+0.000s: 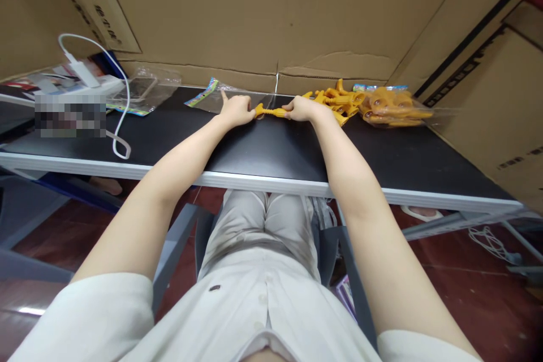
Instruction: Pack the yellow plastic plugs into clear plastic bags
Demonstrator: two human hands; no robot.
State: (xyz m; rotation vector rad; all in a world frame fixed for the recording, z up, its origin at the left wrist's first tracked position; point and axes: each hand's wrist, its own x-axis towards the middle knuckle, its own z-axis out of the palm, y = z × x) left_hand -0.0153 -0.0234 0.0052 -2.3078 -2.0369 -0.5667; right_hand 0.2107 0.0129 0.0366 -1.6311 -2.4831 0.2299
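Observation:
Between my two hands stretches a slim yellow-orange plastic piece (pixel 271 112), held level just over the black tabletop. My left hand (pixel 236 110) pinches its left end, with one finger sticking out upward. The right hand (pixel 300 108) grips its other end, and the fingers hide that part. Behind my left hand lies a clear plastic bag (pixel 212 99) with a colourful header strip. Just right of my right hand is a loose heap of similar yellow-orange pieces (pixel 339 99). Beyond that heap rests a clear bag filled with yellow-orange pieces (pixel 392 106).
Cardboard walls (pixel 263 17) stand along the back and right of the black table (pixel 271 150). At left are another clear bag (pixel 146 90), a white cable (pixel 127 96) and a white plug-like block (pixel 82 72). A silver edge (pixel 271 182) runs along the table front.

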